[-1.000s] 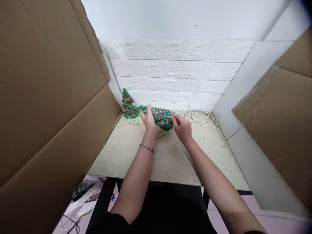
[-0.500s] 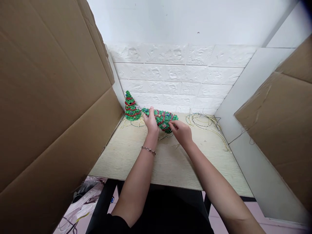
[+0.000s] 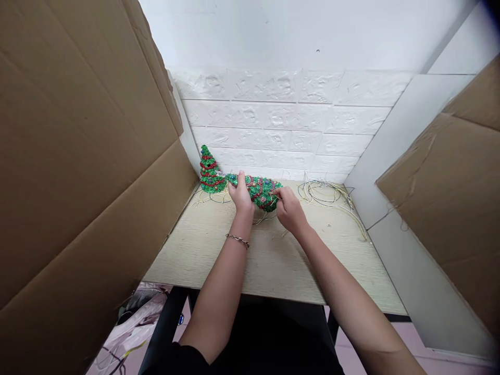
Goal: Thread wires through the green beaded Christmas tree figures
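A green beaded Christmas tree (image 3: 264, 191) with red garlands and small coloured ornaments is tipped on its side above the table, its narrow top pointing left. Wrapped round its upper part is my left hand (image 3: 241, 195), thumb on the near face. At the wide base, my right hand (image 3: 289, 208) has its fingers pinched together against the tree's edge; whatever sits between the fingertips is too small to make out. Another beaded Christmas tree (image 3: 211, 172) of the same look stands upright behind and to the left, close to the tip of the held one.
Coils of thin pale and dark wire (image 3: 322, 194) lie at the table's back right. More loose wire (image 3: 219, 198) lies under the trees. Cardboard panels (image 3: 89, 156) flank the pale wooden table (image 3: 203, 250); a white brick-pattern wall (image 3: 273, 117) closes the back.
My right hand has turned and shifted slightly right and up along the tree's base. The held tree has moved a little left; my left hand keeps its grip.
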`<state>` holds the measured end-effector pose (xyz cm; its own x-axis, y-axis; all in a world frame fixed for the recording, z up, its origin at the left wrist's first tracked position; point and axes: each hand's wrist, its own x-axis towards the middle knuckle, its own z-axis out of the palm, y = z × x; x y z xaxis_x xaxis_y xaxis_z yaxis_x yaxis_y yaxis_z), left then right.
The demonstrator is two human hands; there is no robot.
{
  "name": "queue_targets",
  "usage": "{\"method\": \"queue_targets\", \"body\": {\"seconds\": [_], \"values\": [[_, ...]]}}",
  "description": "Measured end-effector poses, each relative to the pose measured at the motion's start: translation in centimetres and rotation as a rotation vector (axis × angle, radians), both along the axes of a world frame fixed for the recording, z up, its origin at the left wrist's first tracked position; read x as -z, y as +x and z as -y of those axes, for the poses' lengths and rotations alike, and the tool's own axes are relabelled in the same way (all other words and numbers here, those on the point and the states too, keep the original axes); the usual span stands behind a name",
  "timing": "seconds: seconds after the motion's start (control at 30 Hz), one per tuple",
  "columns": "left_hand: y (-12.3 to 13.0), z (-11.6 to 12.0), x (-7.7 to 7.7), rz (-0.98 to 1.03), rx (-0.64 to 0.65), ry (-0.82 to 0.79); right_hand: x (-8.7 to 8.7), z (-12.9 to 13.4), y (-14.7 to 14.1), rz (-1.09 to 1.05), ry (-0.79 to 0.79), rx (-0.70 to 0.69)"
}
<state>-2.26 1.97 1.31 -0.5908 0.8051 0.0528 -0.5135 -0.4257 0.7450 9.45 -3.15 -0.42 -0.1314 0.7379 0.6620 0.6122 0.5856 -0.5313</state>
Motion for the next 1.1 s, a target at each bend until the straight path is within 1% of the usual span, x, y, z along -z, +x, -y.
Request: {"method": "queue_targets", "body": {"seconds": [0.13,0.3,0.37,0.43,0.53,0.6,0.67,0.77,0.83,0.9,1.0,1.1], "values": [[0.0,-0.1,0.1,0.019,-0.001,-0.008,0.1,-0.4,0.0,-0.045,0.107,0.067],[-0.1,0.0,0.0,0.039,0.011,0.006,-0.1,-0.2,0.2,-0.114,0.221,0.21],[-0.1,0.0,0.0,0.042,0.016,0.01,-0.2,0.0,0.3,-0.088,0.188,0.213],[0.0,0.0,0.0,0.038,0.02,0.014,-0.2,0.0,0.4,-0.021,0.108,0.222],[0.0,-0.1,0.1,0.028,0.024,0.017,-0.1,0.1,0.4,0.054,-0.015,0.292],[0.0,-0.1,0.2,0.027,0.025,0.015,-0.2,0.1,0.4,0.042,-0.09,0.331],[0.1,-0.1,0.2,0.03,0.027,0.008,-0.3,0.2,0.4,-0.019,-0.155,0.33],[0.1,-0.2,0.3,0.025,0.028,0.009,-0.5,0.4,0.4,-0.147,-0.179,0.25],[0.0,-0.2,0.4,0.019,0.025,0.014,-0.6,0.6,0.4,-0.196,-0.138,0.202],[0.0,-0.2,0.4,0.019,0.033,0.015,-0.7,0.7,0.2,-0.2,-0.071,0.207],[0.1,-0.2,0.4,0.022,0.044,0.006,-0.6,0.7,0.0,-0.154,0.019,0.232],[0.2,-0.1,0.4,0.018,0.037,-0.006,-0.5,0.5,-0.1,-0.092,0.076,0.196]]}}
